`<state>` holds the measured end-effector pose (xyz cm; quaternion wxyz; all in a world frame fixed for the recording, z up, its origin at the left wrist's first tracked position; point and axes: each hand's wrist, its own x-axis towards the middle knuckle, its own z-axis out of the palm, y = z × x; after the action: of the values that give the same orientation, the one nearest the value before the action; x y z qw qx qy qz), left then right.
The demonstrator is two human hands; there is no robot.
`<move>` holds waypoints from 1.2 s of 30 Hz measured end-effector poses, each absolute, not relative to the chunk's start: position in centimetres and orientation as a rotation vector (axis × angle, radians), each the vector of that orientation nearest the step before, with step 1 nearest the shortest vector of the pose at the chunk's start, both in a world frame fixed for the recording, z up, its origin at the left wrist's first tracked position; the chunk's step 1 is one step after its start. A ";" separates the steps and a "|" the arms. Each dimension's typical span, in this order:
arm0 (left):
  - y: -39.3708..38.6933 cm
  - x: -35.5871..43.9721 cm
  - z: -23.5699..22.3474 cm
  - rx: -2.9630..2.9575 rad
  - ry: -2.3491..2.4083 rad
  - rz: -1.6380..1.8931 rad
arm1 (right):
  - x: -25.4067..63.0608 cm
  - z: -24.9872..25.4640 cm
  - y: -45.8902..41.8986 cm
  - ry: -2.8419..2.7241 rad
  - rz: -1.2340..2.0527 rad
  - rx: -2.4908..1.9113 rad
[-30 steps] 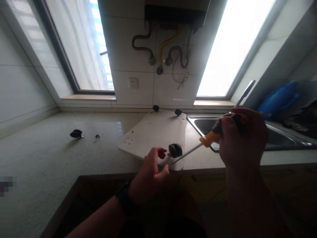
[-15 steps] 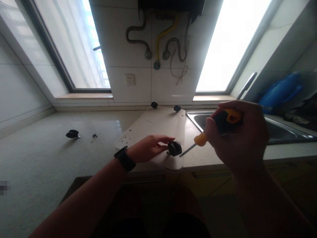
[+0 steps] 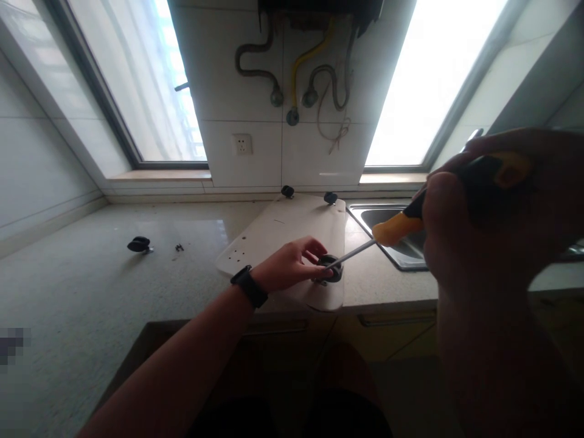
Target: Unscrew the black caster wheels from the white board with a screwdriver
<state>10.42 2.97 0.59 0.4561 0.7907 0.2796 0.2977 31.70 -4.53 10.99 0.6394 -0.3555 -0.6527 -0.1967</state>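
Swivel caster (image 3: pixel 337 272): gripped by fingers of left hand (image 3: pixel 292 263), over white board (image 3: pixel 292 222)
Screwdriver (image 3: pixel 396 230): gripped by fingers of right hand (image 3: pixel 497 234)

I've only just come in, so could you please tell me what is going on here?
A person's right hand holds a yellow and black screwdriver, its shaft angled down toward the black caster at the near end of a white board; whether the tip touches it is unclear. The left hand grips that caster. Two more casters stand at the board's far end. On the counter to the left lie another caster and some tiny dark pieces.
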 end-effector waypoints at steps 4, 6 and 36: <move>2.9 10.9 0.3 2.009 0.793 0.760 | 31.6 11.9 -2.6 -1.389 -0.637 -0.714; 2.6 10.6 0.4 2.045 0.796 0.750 | 31.8 12.4 -1.9 -1.374 -0.681 -0.698; 0.5 8.0 -0.1 1.912 0.808 0.918 | 27.8 9.4 0.9 -1.869 -0.202 -0.883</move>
<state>8.04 0.46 -0.10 0.4222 0.7638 0.3228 0.3664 27.83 0.93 9.39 0.5074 -0.3665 -0.7754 -0.0836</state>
